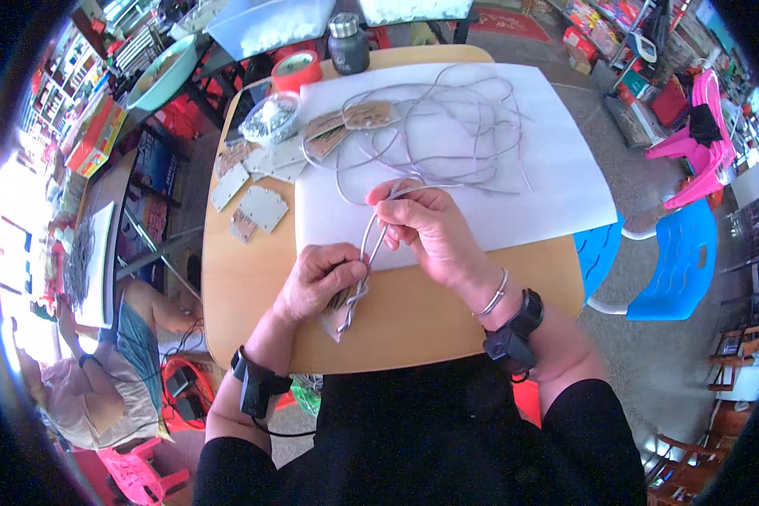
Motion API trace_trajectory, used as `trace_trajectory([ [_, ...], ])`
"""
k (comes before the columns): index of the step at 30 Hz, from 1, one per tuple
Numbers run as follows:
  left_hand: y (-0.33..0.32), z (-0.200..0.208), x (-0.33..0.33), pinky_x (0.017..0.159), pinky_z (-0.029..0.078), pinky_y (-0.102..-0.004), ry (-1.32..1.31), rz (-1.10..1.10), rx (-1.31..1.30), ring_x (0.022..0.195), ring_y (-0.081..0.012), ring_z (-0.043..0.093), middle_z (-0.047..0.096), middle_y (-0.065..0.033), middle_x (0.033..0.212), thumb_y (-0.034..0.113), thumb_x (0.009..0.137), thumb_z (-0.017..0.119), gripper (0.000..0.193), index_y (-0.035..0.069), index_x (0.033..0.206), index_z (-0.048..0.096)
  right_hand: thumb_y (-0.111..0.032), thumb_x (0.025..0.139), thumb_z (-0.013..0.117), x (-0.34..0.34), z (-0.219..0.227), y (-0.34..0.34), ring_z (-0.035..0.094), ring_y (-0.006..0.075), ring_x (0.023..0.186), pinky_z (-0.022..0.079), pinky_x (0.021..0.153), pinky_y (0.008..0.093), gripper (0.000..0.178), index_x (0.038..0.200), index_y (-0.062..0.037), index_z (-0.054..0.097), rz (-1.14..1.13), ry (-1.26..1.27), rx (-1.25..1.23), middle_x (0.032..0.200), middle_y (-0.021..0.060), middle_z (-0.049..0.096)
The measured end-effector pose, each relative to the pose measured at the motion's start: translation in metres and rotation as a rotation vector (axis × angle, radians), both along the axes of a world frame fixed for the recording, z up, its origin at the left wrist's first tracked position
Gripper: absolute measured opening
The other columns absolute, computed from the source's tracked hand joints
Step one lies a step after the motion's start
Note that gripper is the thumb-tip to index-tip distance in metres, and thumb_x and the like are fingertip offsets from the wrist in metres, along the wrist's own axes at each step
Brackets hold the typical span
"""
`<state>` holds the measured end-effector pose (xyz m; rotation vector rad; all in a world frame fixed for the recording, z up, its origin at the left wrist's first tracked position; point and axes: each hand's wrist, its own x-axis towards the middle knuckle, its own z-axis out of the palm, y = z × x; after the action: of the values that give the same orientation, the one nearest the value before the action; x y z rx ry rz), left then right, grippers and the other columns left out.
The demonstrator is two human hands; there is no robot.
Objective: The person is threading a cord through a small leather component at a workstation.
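While the left hand [319,280] pinches a small card tag [339,314] at the table's [244,278] near edge, the right hand [426,226] pinches a grey cord [371,240], apparently threading it; pulling it through likely follows.

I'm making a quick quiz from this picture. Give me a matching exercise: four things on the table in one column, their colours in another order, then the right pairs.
Things:
1. tape roll
2. flask
3. sheet of paper
4. cords

Colours:
A. white
B. grey
C. red
D. dark grey with a silver cap

Pairs: 1-C, 2-D, 3-A, 4-B
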<state>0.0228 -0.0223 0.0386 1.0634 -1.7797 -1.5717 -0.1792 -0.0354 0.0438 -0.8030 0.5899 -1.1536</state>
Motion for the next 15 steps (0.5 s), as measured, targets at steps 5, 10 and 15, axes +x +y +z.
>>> trace_trajectory([
  [5,-0.001,0.000,0.002,0.054,0.041,-0.0231,0.014,-0.033,-0.028,0.060,-0.0065,0.051,0.056,0.0002,0.065,0.015,0.088,0.058,0.017,-0.001,0.085,0.062,-0.014,0.083,0.065,-0.012,0.003,-0.008,0.048,0.0053,0.057,0.039,0.054,0.0206,0.016,0.091,-0.0009,0.062,-0.211,-0.124,-0.019,0.072,0.0018,0.057],
  [10,0.004,0.004,0.002,0.054,0.041,-0.0233,-0.021,-0.040,-0.025,0.060,-0.0064,0.050,0.056,-0.0001,0.065,0.014,0.088,0.058,0.017,-0.002,0.084,0.061,-0.012,0.083,0.064,-0.016,0.010,-0.008,0.047,0.0058,0.057,0.040,0.055,0.0214,0.013,0.088,-0.0008,0.063,-0.324,-0.121,-0.045,0.074,0.0036,0.058],
  [15,0.005,-0.002,0.007,0.056,0.042,-0.0232,-0.021,-0.022,0.016,0.061,-0.0062,0.050,0.057,0.0000,0.065,0.014,0.088,0.058,0.017,-0.002,0.083,0.061,-0.014,0.083,0.064,-0.015,0.010,-0.009,0.046,0.0053,0.056,0.040,0.054,0.0220,0.012,0.083,-0.0015,0.063,-0.376,-0.095,-0.052,0.073,0.0031,0.058],
])
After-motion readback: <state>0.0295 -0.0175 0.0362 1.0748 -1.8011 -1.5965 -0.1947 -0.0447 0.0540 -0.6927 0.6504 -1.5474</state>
